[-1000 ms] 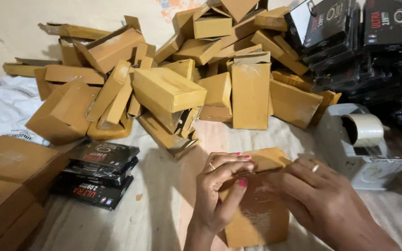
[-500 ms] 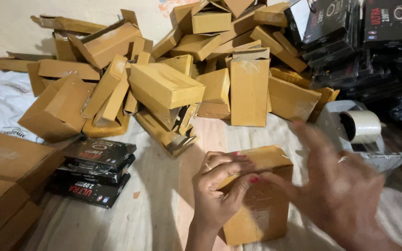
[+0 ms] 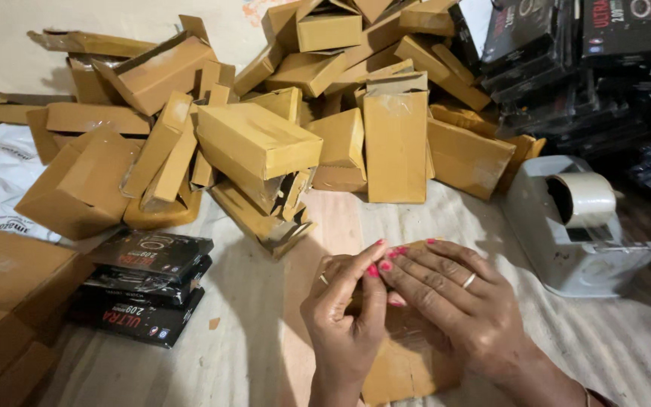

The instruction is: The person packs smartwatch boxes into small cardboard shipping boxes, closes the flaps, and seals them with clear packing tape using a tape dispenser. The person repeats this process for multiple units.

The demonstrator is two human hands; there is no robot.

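Head view, looking down at a pale cloth-covered surface (image 3: 265,354).

Both hands meet on one small brown cardboard box (image 3: 408,362), which lies near the bottom edge of the cloth, right of centre. The left hand (image 3: 344,320) curls its fingers over the box's upper end, thumb side toward the other hand, gripping that end. The right hand (image 3: 453,294) lies across the top with fingers extended and pressed flat on the cardboard; its fingertips touch those of the left hand. A ring shows on one right finger. Most of the box is hidden under the two hands; only its lower part is visible.

Surroundings: a loose heap of similar brown boxes (image 3: 265,143) fills the far side of the cloth, some open-flapped, one standing upright. A short stack of flat black packets (image 3: 148,286) sits toward the left edge, beside larger brown cartons (image 3: 5,301) at the bottom-left corner. A white tape dispenser (image 3: 574,226) with a roll of clear tape stands at the right edge. More black packets (image 3: 566,68) are piled at the far right corner.
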